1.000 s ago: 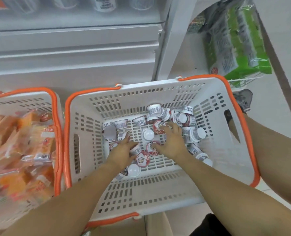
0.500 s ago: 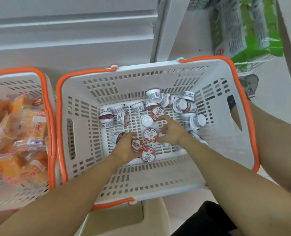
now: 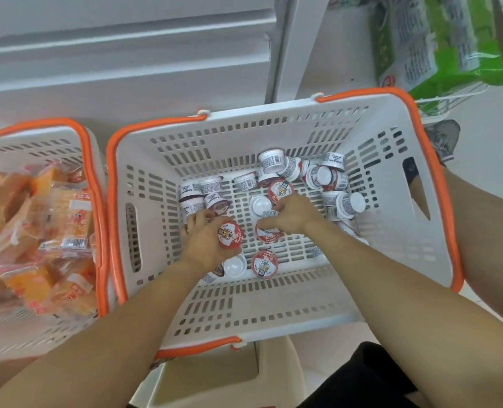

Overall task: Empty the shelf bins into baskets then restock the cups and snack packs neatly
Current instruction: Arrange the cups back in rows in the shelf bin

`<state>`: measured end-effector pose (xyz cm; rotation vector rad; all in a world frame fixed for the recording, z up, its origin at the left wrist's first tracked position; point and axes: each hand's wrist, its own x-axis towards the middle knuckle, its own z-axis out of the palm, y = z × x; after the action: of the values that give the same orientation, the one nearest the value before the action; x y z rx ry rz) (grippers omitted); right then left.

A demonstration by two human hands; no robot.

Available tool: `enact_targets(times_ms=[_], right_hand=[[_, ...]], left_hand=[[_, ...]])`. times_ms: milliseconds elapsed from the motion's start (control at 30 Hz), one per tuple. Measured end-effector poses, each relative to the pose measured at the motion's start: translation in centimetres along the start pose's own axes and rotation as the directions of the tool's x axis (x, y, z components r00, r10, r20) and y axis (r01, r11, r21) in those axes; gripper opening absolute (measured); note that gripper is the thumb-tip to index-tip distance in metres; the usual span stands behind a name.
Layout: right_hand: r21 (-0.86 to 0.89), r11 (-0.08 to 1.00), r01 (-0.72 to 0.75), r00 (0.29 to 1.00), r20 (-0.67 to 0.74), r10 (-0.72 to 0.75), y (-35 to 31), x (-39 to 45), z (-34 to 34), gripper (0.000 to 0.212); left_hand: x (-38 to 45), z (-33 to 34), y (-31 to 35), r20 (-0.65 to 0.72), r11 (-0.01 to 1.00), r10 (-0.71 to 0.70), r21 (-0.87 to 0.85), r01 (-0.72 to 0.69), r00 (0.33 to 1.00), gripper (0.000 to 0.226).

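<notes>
Down in the white basket point(image 3: 274, 307), my left hand point(image 3: 206, 245) gripped a red-lidded cup point(image 3: 229, 235), fingers curled round it. My right hand point(image 3: 291, 214) pinched another cup point(image 3: 268, 232) just right of it. More cups point(image 3: 327, 178) lay jumbled along the far side. Snack packs point(image 3: 38, 228) filled the left basket point(image 3: 88, 160).

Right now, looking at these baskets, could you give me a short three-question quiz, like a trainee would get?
1. True or false: the snack packs lie in the same basket as the cups.
2. Which hand grips a red-lidded cup? A) left hand B) right hand
3. Fill in: the basket's handles are ____.

Key: 1 false, they fill the neighbouring basket; 2 A; 3 orange.
</notes>
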<state>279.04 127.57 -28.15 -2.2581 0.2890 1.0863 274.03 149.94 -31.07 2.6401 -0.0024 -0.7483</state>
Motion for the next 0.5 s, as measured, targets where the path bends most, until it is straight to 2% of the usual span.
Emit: enact_targets(times_ms=[167, 267, 367, 433, 500], right_hand=[[-0.065, 0.997, 0.036, 0.99, 0.141, -0.026, 0.1, 0.5, -0.3, 0.047], [-0.055, 0.995, 0.081, 0.994, 0.078, -0.077, 0.9, 0.3, 0.4, 0.057], [-0.023, 0.995, 0.092, 0.995, 0.037, -0.091, 2.0, 0.3, 1.1, 0.062], [0.081, 0.994, 0.069, 0.995, 0.068, -0.075, 2.5, 0.1, 1.4, 0.06], [0.301, 0.953, 0.014, 0.991, 0.121, -0.053, 2.9, -0.1, 1.7, 0.057]], left_hand=[[-1.0, 0.6, -0.9, 0.08, 0.989, -0.147, 0.01, 0.146, 0.986, 0.079], [-1.0, 0.6, -1.3, 0.097, 0.988, -0.154, 0.025, 0.152, 0.983, 0.074], [-1.3, 0.7, -1.3, 0.135, 0.981, -0.145, -0.11, 0.16, 0.98, 0.06], [-1.5, 0.9, -1.0, 0.166, 0.985, -0.11, -0.116, 0.13, 0.98, 0.058], [-1.6, 1.3, -0.7, 0.187, 0.985, -0.101, -0.121, 0.125, 0.977, 0.06]])
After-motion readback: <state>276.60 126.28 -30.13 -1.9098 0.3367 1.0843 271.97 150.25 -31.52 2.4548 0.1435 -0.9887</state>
